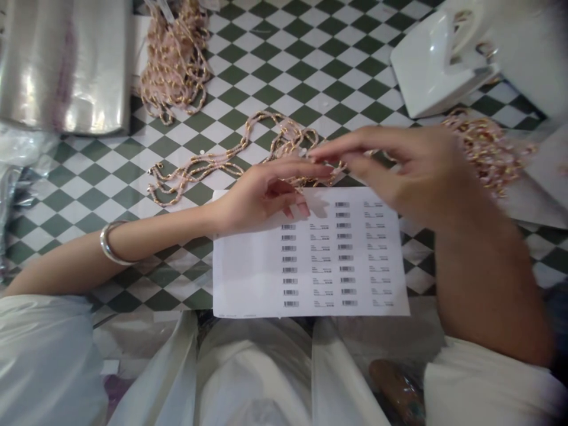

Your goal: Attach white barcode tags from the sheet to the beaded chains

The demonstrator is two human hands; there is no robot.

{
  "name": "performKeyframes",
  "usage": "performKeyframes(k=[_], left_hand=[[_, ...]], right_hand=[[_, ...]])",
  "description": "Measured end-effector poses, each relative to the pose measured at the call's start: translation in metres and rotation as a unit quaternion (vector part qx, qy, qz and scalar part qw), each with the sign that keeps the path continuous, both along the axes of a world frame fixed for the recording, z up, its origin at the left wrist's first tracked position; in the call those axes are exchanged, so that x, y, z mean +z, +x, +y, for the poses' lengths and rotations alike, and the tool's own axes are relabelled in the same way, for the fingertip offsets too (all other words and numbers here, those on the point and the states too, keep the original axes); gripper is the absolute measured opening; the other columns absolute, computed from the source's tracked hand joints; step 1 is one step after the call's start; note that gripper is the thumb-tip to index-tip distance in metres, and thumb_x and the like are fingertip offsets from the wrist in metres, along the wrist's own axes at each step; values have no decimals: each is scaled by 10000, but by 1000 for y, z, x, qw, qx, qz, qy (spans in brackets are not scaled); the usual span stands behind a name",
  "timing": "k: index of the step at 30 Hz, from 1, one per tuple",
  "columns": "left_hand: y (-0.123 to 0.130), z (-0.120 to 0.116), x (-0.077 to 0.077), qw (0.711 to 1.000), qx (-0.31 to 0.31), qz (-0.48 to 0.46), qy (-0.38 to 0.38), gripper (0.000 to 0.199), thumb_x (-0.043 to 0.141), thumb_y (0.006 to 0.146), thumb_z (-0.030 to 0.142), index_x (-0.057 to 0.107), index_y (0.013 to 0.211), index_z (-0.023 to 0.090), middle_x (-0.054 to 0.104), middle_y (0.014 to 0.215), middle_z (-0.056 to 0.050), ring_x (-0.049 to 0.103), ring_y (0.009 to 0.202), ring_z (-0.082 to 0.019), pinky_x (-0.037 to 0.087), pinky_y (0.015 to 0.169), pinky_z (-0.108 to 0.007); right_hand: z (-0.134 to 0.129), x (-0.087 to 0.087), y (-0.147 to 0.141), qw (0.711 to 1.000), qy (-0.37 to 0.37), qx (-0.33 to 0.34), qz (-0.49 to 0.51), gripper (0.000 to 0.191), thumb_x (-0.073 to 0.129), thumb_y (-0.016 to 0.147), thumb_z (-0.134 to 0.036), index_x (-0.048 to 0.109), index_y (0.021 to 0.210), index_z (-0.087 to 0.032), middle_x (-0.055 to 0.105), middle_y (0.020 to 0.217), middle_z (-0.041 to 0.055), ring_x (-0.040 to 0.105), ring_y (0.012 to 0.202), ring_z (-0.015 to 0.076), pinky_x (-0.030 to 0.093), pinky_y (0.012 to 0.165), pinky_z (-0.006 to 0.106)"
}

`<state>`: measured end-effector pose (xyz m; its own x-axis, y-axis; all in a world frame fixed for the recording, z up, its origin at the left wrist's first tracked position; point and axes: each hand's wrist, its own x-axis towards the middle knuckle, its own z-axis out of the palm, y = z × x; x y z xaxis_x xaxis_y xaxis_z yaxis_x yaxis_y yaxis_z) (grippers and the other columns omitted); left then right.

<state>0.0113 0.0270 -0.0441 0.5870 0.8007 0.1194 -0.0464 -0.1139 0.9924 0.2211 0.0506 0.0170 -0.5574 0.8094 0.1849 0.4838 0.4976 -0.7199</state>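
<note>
My left hand (266, 195) lies over the top edge of a white sheet of barcode labels (310, 260), its fingers curled and a metal bangle (110, 244) on the wrist. Its long fingertip reaches a pink-and-gold beaded strand (231, 160) on the checkered floor. My right hand (399, 163) is blurred above the sheet's upper right. Its fingertips nearly meet my left fingers close to the beads. Whether they pinch anything is hidden by the blur.
Further tangled bead strands lie at the top (175, 59) and right (486, 151). A silvery plastic package (62, 65) sits top left, with crumpled plastic (26, 160) below it. A glossy white object (439, 65) stands top right. White fabric covers my lap.
</note>
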Motion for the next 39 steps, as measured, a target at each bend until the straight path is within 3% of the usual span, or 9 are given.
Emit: performKeyframes(k=[2, 4, 7, 10, 15, 22, 27, 32, 39], left_hand=[[2, -2, -3, 1000, -5, 7, 20, 380, 556, 884, 111, 616, 1229, 258, 583, 1324, -65, 702, 751, -56, 619, 730, -186], [3, -2, -5, 999, -5, 13, 49, 406, 545, 866, 65, 612, 1234, 223, 596, 1298, -75, 691, 736, -40, 609, 721, -165], [4, -2, -8, 996, 0, 15, 91, 413, 501, 864, 40, 600, 1244, 169, 608, 1251, -94, 681, 753, -31, 598, 729, -151], [3, -1, -7, 996, 1, 25, 89, 404, 462, 883, 55, 593, 1247, 168, 598, 1236, -92, 676, 752, -29, 596, 716, -156], [3, -1, -7, 995, 21, 25, 96, 346, 496, 895, 122, 605, 1217, 185, 606, 1236, -84, 685, 852, -74, 597, 695, -181], [2, 6, -18, 989, 114, -39, 90, 327, 486, 922, 174, 607, 1216, 252, 641, 1184, -34, 599, 709, -35, 522, 565, -146], [1, 11, -19, 986, 143, -48, 73, 358, 506, 901, 112, 587, 1225, 241, 642, 1203, -35, 584, 688, -14, 492, 542, -108], [-3, 14, -18, 984, 142, -7, 104, 310, 527, 944, 283, 572, 1244, 216, 627, 1229, -83, 612, 733, -38, 547, 643, -147], [-7, 23, -23, 979, 146, 40, 136, 419, 470, 960, 422, 511, 1317, 207, 568, 1308, -115, 631, 796, -71, 561, 667, -210]], right_hand=[[3, 12, 13, 995, 68, -61, -38, 190, 520, 946, -304, 697, 1009, -335, 727, 917, -31, 691, 848, 166, 599, 783, 329], [7, 16, 29, 989, 85, -20, -116, 174, 530, 934, -409, 670, 1031, -376, 704, 971, -31, 672, 867, 191, 577, 781, 372], [8, 3, 49, 972, 57, 132, -188, 288, 500, 912, -524, 624, 1117, -364, 679, 1094, 20, 635, 1009, 284, 533, 801, 469], [1, -20, 56, 975, 8, 126, -182, 440, 586, 848, -553, 555, 1229, -335, 630, 1150, 73, 605, 1043, 312, 529, 813, 481], [-21, -39, 35, 990, 33, 105, -88, 151, 593, 892, -365, 610, 1030, -304, 642, 1052, 63, 572, 1085, 260, 485, 930, 440], [-33, -53, -1, 971, 82, 202, -93, 389, 596, 891, -390, 610, 1190, -142, 602, 1169, 135, 526, 1137, 263, 465, 936, 405], [-28, -67, -7, 963, 149, 183, -132, 529, 587, 879, -439, 565, 1322, -151, 575, 1201, 141, 475, 1084, 276, 431, 935, 442], [-13, -70, -7, 948, 198, 205, -143, 420, 584, 891, -415, 604, 1269, -234, 559, 1189, 81, 434, 1069, 255, 425, 944, 450], [-2, -73, -11, 957, 150, 197, -153, 341, 494, 931, -470, 652, 1192, -317, 490, 1258, 59, 386, 1193, 272, 352, 1038, 523]])
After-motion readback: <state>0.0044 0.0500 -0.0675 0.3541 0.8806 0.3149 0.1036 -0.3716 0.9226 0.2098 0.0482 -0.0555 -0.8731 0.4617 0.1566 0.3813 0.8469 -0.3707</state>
